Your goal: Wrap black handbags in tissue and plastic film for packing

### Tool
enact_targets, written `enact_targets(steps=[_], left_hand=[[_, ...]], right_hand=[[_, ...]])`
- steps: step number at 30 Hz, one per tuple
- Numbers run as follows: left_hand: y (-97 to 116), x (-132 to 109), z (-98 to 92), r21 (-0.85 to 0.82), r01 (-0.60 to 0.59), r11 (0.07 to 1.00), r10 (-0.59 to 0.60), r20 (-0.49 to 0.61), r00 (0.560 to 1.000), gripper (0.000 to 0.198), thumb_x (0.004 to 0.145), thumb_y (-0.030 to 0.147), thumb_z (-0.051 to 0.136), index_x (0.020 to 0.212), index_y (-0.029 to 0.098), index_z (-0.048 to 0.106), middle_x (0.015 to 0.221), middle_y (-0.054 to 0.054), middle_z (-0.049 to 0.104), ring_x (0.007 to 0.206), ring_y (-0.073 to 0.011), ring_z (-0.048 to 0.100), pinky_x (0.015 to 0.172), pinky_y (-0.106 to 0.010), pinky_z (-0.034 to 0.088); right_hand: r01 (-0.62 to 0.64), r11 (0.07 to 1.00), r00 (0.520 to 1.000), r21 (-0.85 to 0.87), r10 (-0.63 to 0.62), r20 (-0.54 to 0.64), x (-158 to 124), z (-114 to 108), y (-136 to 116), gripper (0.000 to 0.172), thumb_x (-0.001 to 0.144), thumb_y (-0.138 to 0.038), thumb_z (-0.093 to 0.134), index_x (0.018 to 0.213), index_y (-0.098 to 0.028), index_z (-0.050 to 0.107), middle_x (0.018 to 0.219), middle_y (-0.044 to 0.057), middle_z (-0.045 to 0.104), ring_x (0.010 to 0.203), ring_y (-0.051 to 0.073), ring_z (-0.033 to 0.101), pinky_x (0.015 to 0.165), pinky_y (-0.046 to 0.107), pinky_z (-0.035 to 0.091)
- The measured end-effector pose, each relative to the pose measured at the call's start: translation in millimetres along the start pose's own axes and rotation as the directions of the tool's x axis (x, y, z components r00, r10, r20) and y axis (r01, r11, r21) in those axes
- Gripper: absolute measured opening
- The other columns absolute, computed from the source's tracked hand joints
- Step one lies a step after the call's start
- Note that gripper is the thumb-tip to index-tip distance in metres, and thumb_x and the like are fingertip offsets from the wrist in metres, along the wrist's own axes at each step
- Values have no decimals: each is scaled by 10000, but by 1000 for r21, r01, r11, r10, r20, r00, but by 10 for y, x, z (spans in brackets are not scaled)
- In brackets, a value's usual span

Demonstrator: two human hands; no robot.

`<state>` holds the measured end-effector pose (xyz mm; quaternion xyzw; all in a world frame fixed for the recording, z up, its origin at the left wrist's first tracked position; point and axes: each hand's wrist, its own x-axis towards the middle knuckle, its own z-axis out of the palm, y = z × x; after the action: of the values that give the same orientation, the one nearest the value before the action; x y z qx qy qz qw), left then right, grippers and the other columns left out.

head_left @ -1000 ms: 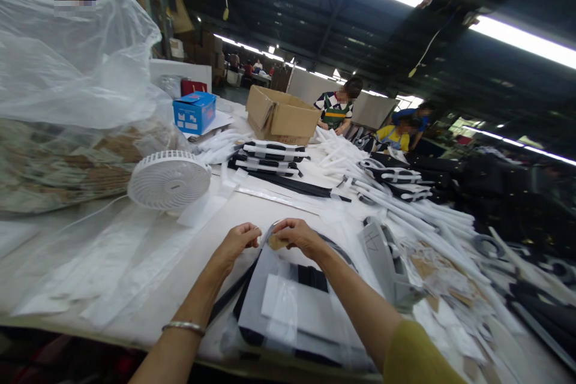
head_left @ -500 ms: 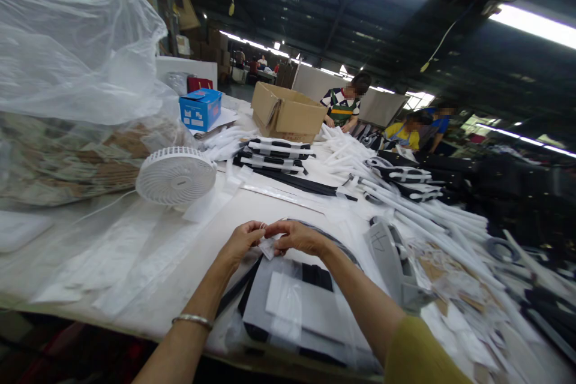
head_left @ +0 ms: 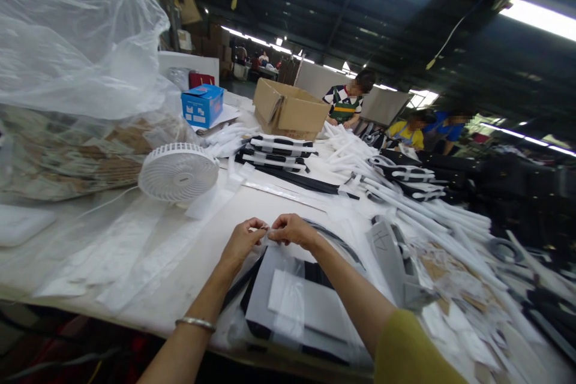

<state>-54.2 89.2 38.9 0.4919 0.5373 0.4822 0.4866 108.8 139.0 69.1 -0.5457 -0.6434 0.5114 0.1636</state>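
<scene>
My left hand (head_left: pixel 242 241) and my right hand (head_left: pixel 292 230) meet at the far end of a clear plastic bag (head_left: pixel 288 294) lying on the white table (head_left: pixel 193 234). Both hands pinch the bag's top edge, fingertips almost touching. Inside the bag lies a flat grey and black item with a white sheet on it. A black strap (head_left: pixel 335 240) curves out from under my right hand. A metal bangle sits on my left wrist.
A white round fan (head_left: pixel 179 171) lies left of centre, a big clear sack (head_left: pixel 72 84) behind it. Empty plastic sleeves (head_left: pixel 121 252) lie at left. A grey tape dispenser (head_left: pixel 396 264) stands at right among white rods. Cardboard box (head_left: pixel 290 111), blue box (head_left: pixel 202 105) and seated people are farther back.
My hands have drawn closer together on the bag's top edge and lowered it toward the table; the small flap raised between my fingers earlier is now folded down.
</scene>
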Motion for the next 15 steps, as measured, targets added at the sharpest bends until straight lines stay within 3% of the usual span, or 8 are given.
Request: enact_targets(steps=[5,10,15], left_hand=[[56,-32,88,185,-102,977,117,-70,991,132,696,237,583,775,194,679,965,-29,600,637,-129,537,678,-294,477],[170,-114,198,288,-132,949,164,-90,982,191,741,109,550,831,216,680,1027,-29,613,856,-167,605,841,-294,483],[177,-171,194,258,38,965,-7,-122,993,400,874,248,529,1268,188,500,1230,-115,614,642,-130,648,527,-245,505]], right_hand=[[16,996,997,-86,-23,-76,24,83,-34,277,601,-120,774,844,-183,656,554,-88,573,428,69,484,425,188,362],[5,997,984,-73,-18,-180,68,165,14,112,679,-87,687,648,-167,614,491,-69,517,427,63,465,430,179,369],[-8,996,972,83,28,-234,23,207,49,92,816,-197,615,736,-173,575,531,-47,552,455,89,540,478,213,493]])
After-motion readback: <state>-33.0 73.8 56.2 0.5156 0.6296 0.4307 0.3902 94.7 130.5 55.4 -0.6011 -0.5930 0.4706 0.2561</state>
